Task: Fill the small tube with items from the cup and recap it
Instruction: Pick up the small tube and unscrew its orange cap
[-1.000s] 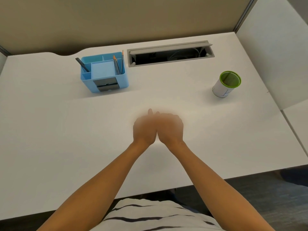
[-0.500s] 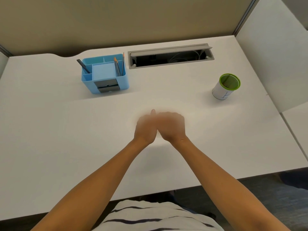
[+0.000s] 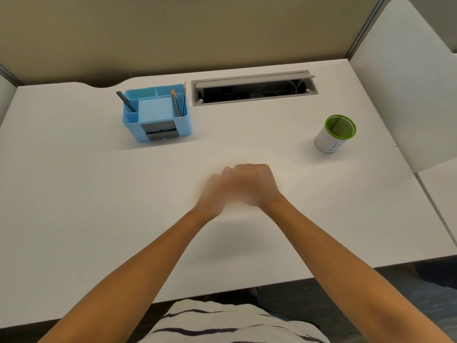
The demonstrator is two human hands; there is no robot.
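Observation:
A white cup [image 3: 327,141] with a green rim stands at the right of the white desk [image 3: 74,194]; its contents do not show from here. My left hand [image 3: 213,194] and my right hand [image 3: 256,184] are pressed together over the middle of the desk, fingers curled, the right partly over the left. Both hands are blurred. No small tube or cap is in sight; anything between the hands is hidden. The cup is well to the right of and beyond my right hand.
A blue desk organiser [image 3: 158,115] with pencils and a pen stands at the back left. An open grey cable tray [image 3: 254,89] is set into the desk behind the hands. White partition panels [image 3: 405,82] close off the right side.
My right hand has shifted left and over my left hand, and the small tip that stuck up between them no longer shows. The view has tilted slightly.

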